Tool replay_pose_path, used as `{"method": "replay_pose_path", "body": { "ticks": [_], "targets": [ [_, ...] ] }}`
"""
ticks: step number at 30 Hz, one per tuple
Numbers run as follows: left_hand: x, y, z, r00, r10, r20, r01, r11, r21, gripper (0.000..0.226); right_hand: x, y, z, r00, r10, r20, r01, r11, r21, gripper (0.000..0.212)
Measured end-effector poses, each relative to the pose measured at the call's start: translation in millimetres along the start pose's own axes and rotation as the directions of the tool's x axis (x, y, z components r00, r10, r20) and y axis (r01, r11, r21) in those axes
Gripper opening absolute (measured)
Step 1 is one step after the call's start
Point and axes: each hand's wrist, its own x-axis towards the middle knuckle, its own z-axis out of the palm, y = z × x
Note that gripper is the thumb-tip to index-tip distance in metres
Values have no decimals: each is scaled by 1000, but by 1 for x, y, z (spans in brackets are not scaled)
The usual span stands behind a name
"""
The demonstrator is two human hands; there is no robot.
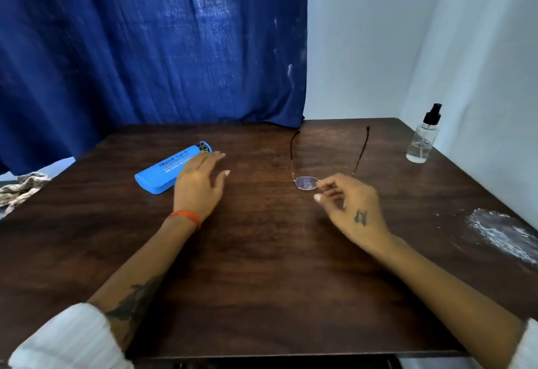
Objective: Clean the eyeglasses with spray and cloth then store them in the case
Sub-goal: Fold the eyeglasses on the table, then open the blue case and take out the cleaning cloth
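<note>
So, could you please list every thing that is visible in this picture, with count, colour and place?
eyeglasses: one, thin dark temples unfolded, table centre-right
case: one, bright blue, closed, table left
spray bottle: one, clear with black top, far right corner
cloth: one, pale patterned, left table edge
table: one, dark brown wood
curtain: one, dark blue, behind
left hand: fingers straight, beside the case
right hand: pinches the eyeglasses' front

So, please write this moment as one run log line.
right hand: pinches eyeglasses | left hand: open beside blue case | spray bottle: untouched
</note>
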Motion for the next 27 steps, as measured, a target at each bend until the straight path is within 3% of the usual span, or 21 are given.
{"method": "replay_pose_path", "body": {
  "ticks": [3,5,8,11,14,18,23,27],
  "targets": [
    [-7,-40,-21,994,-74,-80,84,987,138,51,12,-30,25,975,-161,153,162,987,7,20],
    [-11,-66,-29,975,-208,-77,219,956,195,72,26,-48,45,941,-247,230,258,966,-20,24],
    [-7,-92,-33,903,-430,17,422,893,153,103,49,-67,79,891,-324,318,363,929,-70,33],
    [3,-106,-30,876,-473,95,461,879,125,115,71,-80,116,841,-410,353,477,869,-129,44],
    [8,-115,-24,875,-458,156,453,889,66,106,90,-86,152,790,-458,408,575,785,-231,57],
    [6,-118,-24,929,-346,134,342,938,48,76,106,-84,186,736,-470,487,649,694,-313,67],
    [-1,-107,-32,964,-227,136,241,966,-96,67,112,-75,192,729,-461,507,629,743,-228,61],
    [-10,-98,-40,944,-254,211,299,928,-221,65,100,-68,174,740,-515,432,611,783,-113,49]
  ]
}}
